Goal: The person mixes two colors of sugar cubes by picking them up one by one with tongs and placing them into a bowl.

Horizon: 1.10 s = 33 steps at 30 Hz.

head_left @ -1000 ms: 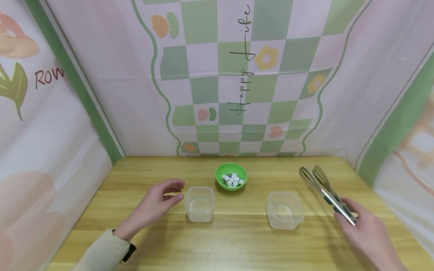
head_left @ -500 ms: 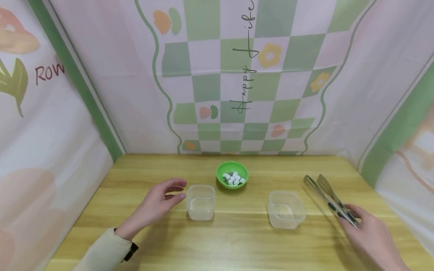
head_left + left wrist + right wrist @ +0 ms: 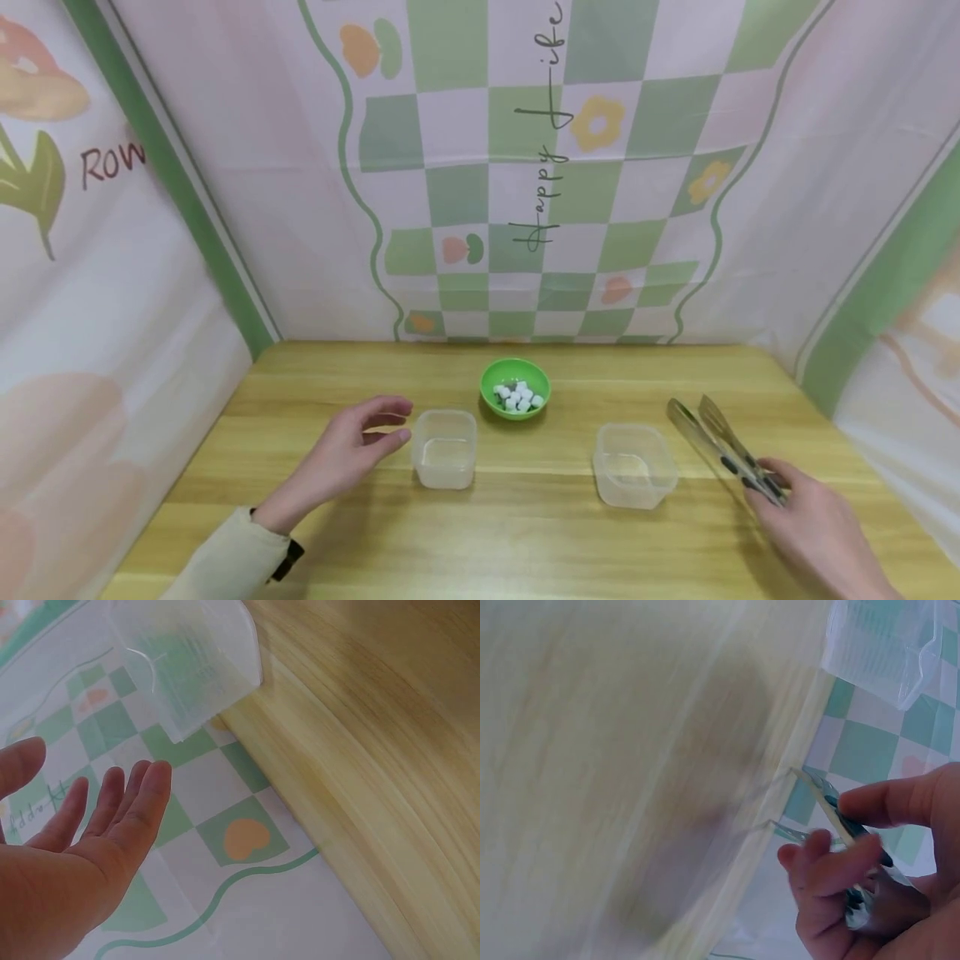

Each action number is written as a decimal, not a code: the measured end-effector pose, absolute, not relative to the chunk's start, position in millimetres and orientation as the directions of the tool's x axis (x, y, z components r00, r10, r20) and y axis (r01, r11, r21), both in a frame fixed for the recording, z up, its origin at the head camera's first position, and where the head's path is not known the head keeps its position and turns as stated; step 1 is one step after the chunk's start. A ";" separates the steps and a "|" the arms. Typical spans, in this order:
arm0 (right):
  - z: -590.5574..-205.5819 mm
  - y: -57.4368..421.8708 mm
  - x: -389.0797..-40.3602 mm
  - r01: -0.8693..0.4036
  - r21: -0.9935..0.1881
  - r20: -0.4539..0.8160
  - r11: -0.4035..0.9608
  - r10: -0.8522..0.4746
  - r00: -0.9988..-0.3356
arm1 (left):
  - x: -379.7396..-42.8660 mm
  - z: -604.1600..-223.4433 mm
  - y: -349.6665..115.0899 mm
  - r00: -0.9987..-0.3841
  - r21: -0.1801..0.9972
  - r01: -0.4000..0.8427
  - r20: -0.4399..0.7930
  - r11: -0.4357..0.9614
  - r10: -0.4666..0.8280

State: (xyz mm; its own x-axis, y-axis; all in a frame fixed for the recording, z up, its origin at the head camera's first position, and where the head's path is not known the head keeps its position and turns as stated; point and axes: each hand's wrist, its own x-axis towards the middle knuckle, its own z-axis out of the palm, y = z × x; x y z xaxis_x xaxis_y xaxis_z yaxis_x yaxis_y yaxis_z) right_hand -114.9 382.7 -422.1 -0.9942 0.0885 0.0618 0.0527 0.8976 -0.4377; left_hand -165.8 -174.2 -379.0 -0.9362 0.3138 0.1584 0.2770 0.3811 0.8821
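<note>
My right hand (image 3: 817,525) grips a pair of metal tongs (image 3: 723,446) by the handle end, their slotted heads parted and pointing away over the table. In the right wrist view thumb and fingers wrap the tongs (image 3: 829,802). My left hand (image 3: 348,446) holds nothing; its relaxed fingers hover just left of a clear plastic container (image 3: 444,479). The left wrist view shows the same container (image 3: 187,667) beyond the fingertips. A second clear container (image 3: 633,492) stands right of the middle, left of the tongs. Behind, a green bowl (image 3: 515,368) holds several small white cubes (image 3: 519,397).
The wooden table (image 3: 525,533) ends at the back against a hanging cloth (image 3: 513,192) with green and white checks. Cloth walls also flank the left and right sides.
The tongs' heads have lowered toward the table and drawn slightly nearer, still in my right hand. My left hand stays beside the left container. The head view has shifted slightly.
</note>
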 end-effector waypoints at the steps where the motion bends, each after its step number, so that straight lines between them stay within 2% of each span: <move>1: -422.0 383.1 -115.4 0.049 -0.430 0.058 0.902 0.082 -0.995 | -165.8 -379.1 -174.5 -0.936 0.881 0.279 0.159 0.383 0.315; 7: -423.4 384.6 -117.6 0.037 -0.379 0.044 0.925 0.058 -0.997 | -166.0 -380.8 -174.9 -0.931 0.879 0.289 0.166 0.379 0.325; 12: -424.9 387.1 -116.6 0.078 -0.356 -0.020 0.931 0.076 -0.997 | -165.9 -380.8 -174.2 -0.931 0.881 0.282 0.156 0.380 0.329; 18: -425.1 382.8 -112.9 0.071 -0.336 -0.058 0.939 0.055 -0.997 | -165.5 -383.4 -173.7 -0.931 0.884 0.274 0.144 0.379 0.336; 26: -428.7 377.3 -112.2 0.106 -0.360 -0.116 0.927 0.069 -0.991 | -165.6 -383.4 -174.7 -0.931 0.882 0.276 0.147 0.382 0.334; 33: -428.1 377.6 -115.6 0.077 -0.372 -0.131 0.925 0.030 -0.991 | -165.6 -382.5 -174.0 -0.938 0.871 0.279 0.156 0.403 0.310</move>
State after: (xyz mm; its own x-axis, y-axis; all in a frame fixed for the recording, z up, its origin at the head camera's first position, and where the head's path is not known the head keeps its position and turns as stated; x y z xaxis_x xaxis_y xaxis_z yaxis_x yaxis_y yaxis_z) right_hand -115.6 377.6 -428.1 -0.9910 0.0300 -0.1306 0.0770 0.9249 -0.3723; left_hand -165.6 -174.0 -382.5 -0.9378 0.3101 0.1565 0.2788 0.4034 0.8715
